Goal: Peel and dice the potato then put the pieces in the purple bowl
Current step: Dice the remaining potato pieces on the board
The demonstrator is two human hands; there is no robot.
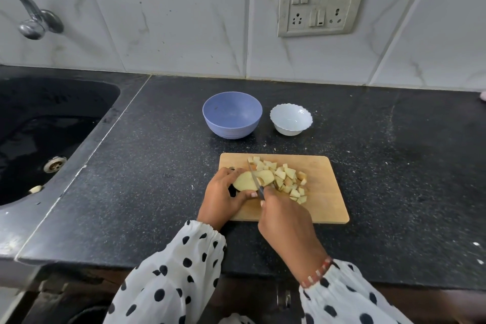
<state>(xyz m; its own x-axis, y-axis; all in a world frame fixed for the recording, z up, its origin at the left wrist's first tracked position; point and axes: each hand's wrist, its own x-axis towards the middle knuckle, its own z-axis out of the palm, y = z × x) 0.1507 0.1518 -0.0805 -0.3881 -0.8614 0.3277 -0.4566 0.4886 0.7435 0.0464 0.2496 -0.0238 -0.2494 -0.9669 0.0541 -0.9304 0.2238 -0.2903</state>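
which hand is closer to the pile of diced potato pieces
Right. The right hand, gripping the knife, sits just below the diced pieces; the left hand holds the uncut potato farther left.

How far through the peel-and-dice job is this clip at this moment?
Roughly midway. Done: a pile of diced pieces lies on the cutting board. In hand: the left hand steadies the remaining potato piece while the right hand cuts it with the knife. Left: finishing the dicing and filling the purple bowl, which is empty.
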